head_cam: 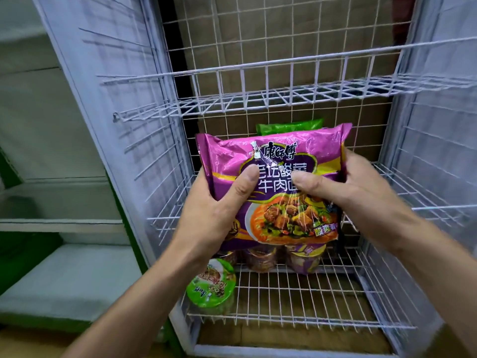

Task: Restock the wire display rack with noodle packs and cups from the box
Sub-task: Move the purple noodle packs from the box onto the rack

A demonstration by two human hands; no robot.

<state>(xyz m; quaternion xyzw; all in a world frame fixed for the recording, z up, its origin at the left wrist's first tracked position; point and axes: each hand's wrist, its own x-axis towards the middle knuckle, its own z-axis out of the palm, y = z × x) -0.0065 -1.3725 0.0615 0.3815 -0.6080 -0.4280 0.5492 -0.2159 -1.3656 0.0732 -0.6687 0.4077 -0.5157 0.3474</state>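
Both hands grip one purple noodle pack (284, 156). The left hand (214, 213) is curled round its left edge with the thumb flat on the printed front. The right hand (361, 192) clasps the right edge, thumb also on the front.

Pack: glossy, crinkled plastic film, pillow-shaped, crimped seam along the top. It is held upright with a slight tilt, in front of the wire rack (165, 140) and below the upper shelf (284, 96).

A green pack (289, 126) sits just behind it; only its top edge shows.

Rack: thin white coated wire in a square grid, with brown cardboard (258, 34) behind the back grid.

Lower shelf (296, 293): a green-lidded cup (210, 285) at front left, lid toward the camera. Purple cups (305, 262) stand further back, their tops hidden by the held pack.

Open room: bare grid across the front right of the lower shelf, bounded by a low wire lip at the front edge.
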